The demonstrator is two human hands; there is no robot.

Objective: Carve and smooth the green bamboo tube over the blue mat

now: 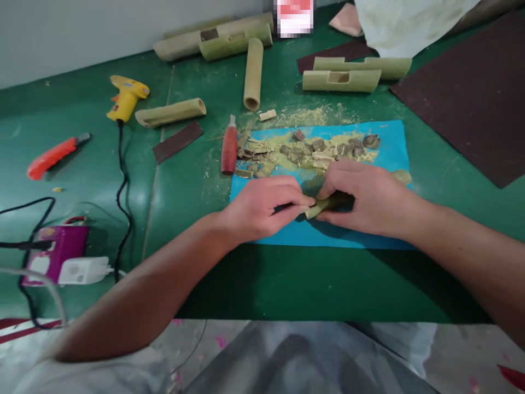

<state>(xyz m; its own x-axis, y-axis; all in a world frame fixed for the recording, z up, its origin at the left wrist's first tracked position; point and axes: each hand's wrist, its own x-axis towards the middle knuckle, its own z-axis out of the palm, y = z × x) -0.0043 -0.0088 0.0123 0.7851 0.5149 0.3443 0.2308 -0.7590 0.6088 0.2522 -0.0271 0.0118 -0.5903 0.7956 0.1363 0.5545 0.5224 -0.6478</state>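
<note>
- Bamboo piece (pixel 319 210) over the near part of a blue mat (pixel 283 234), grasped by the right hand (pixel 371 191); the left hand (pixel 273 207) pinches its left end.
- Green table (pixel 254 284) under everything, a pale wall (pixel 82 38) behind, a littered floor (pixel 205 353) below the near edge.
- Bamboo shavings (pixel 301 156) and dark chips strewn over the mat's far half, some spilling past its edge.
- Red-handled chisel (pixel 229 150) at the mat's left edge.
- Yellow glue gun (pixel 127 98), orange-red utility knife (pixel 55 157) and purple power strip (pixel 76 241) with a white charger (pixel 84 271), all at the left.
- Notched bamboo tubes (pixel 361 81) behind the mat; a brown sheet (pixel 471 104) right of them.
- Pale cloth (pixel 410 24) at the far right, hanging over the table's back.
</note>
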